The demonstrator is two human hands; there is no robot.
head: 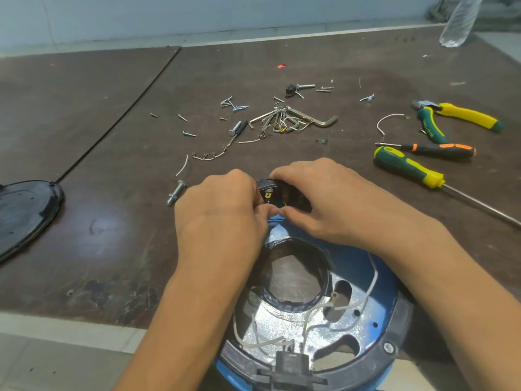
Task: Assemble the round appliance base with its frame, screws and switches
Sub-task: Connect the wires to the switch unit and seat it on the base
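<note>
Your left hand and right hand sit close together at the far edge of the round blue base. Both are curled round the black switch block, thumbs nearly touching on its near side and fingers over its top (brass terminals show between them). The base lies open side up at the near table edge, between your forearms, with white wires loose across its silver plate. Beyond your hands, loose screws and hex keys lie scattered; a green-and-yellow screwdriver lies to the right, a black cover far left.
</note>
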